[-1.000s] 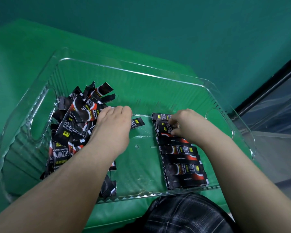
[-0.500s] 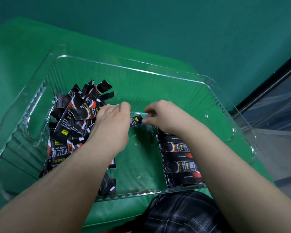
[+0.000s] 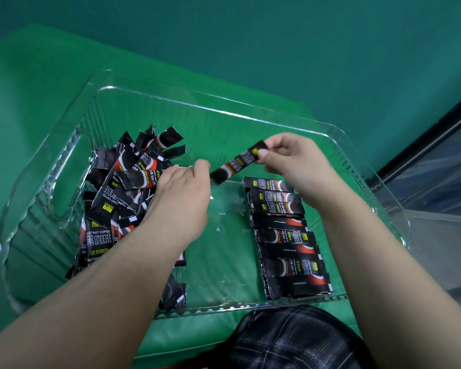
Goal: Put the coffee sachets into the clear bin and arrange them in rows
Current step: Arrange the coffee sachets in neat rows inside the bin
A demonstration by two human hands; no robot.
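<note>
Sachet [image 3: 238,162] now lifted off pile [image 3: 123,193], slanting between hands. Right hand [image 3: 290,161] pinches top end; left hand [image 3: 183,193] maybe lets go. Row [image 3: 285,235] just below right hand.

My left hand [image 3: 181,198] covers part of the loose sachet pile [image 3: 117,198]; both my forearms run off frame.

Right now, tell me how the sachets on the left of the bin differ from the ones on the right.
The left pile is a loose heap, sachets crossing at many angles; the right row lies flat, sachets parallel and overlapping toward the near wall. The left pile holds more, it seems. The left hand lies over the left pile; the right row lies untouched. Both are the same black sachets inside the clear bin.
</note>
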